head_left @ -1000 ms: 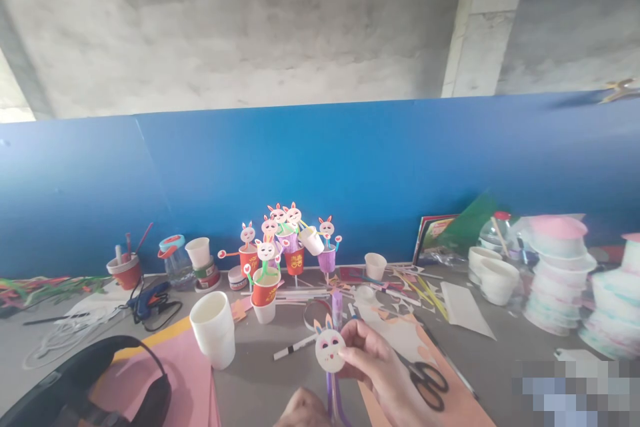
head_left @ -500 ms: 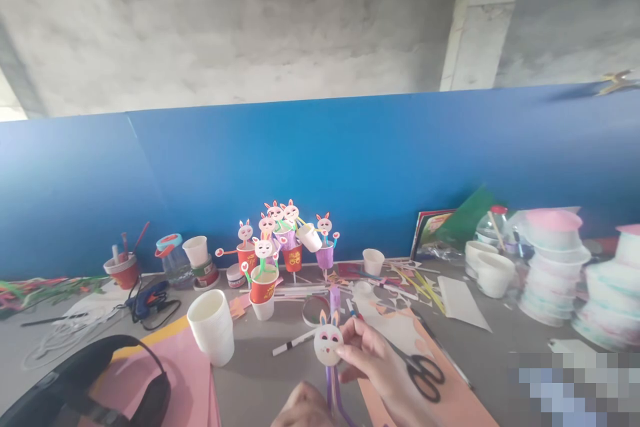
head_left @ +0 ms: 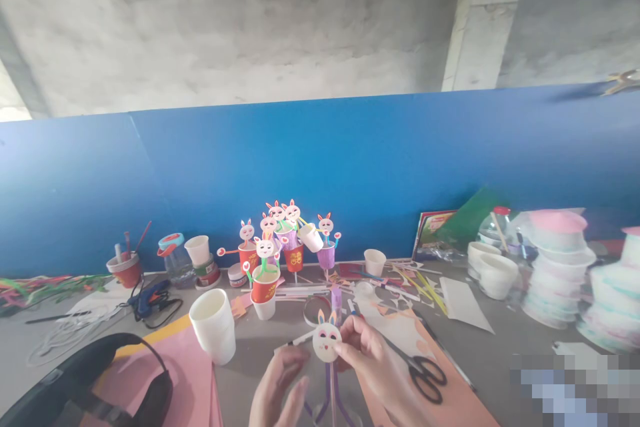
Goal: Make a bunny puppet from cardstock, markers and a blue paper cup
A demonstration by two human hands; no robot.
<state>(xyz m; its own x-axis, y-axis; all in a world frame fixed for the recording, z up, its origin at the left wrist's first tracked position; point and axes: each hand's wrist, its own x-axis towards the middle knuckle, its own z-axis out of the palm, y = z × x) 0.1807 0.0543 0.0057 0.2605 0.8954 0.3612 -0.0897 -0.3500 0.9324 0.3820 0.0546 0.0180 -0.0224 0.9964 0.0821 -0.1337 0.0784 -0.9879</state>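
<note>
A round white paper rabbit face [head_left: 326,343] with pink-lined ears and drawn eyes is pinched at its right edge by my right hand [head_left: 373,363]. Purple strips [head_left: 327,395] and a pale stick hang below it. Left of the strips, my left hand [head_left: 281,383] has its thumb and fingers apart, with nothing between them. A black-and-white marker [head_left: 295,341] lies behind my left hand, partly covered by it. Black-handled scissors [head_left: 426,377] rest on orange paper [head_left: 445,400] beside my right wrist.
Paper cups with finished rabbit figures [head_left: 265,283] stand at the back middle. Stacked white cups [head_left: 214,327] are on the left, near pink paper [head_left: 187,380] and a black headset-like object [head_left: 127,353]. A blue glue gun [head_left: 150,300] lies farther back. Painted cup towers [head_left: 557,273] stand right.
My left hand has risen from the bottom edge and its fingers have spread beside the purple strips. The right hand keeps its pinch on the rabbit face, which has barely moved.
</note>
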